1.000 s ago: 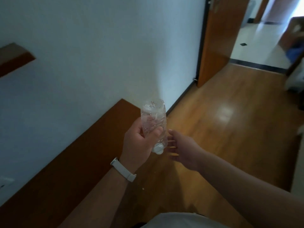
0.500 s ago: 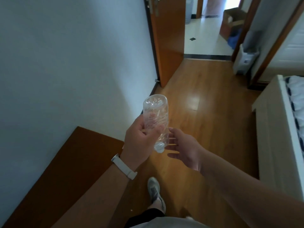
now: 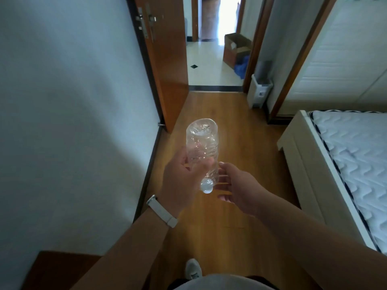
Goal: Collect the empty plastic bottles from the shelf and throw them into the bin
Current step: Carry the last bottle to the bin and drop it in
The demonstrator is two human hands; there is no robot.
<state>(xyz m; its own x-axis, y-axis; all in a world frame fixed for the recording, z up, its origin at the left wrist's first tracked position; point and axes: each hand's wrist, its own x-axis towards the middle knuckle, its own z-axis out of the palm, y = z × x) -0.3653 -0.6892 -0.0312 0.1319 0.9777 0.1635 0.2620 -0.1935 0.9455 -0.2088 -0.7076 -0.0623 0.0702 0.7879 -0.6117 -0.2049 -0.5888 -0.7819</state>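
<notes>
Within the gripping left hand (image 3: 180, 181), bottle (image 3: 202, 151) upright, cap downward, base up; right hand (image 3: 236, 188) open beside.

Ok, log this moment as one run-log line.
left hand: holds bottle, cap down | right hand: open beside cap, empty | bin: ahead by doorway, not reached | phase: carrying

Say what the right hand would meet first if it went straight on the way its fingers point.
Probably the clear bottle in the left hand: the right hand points leftward at its neck, though depth is unclear.
</notes>
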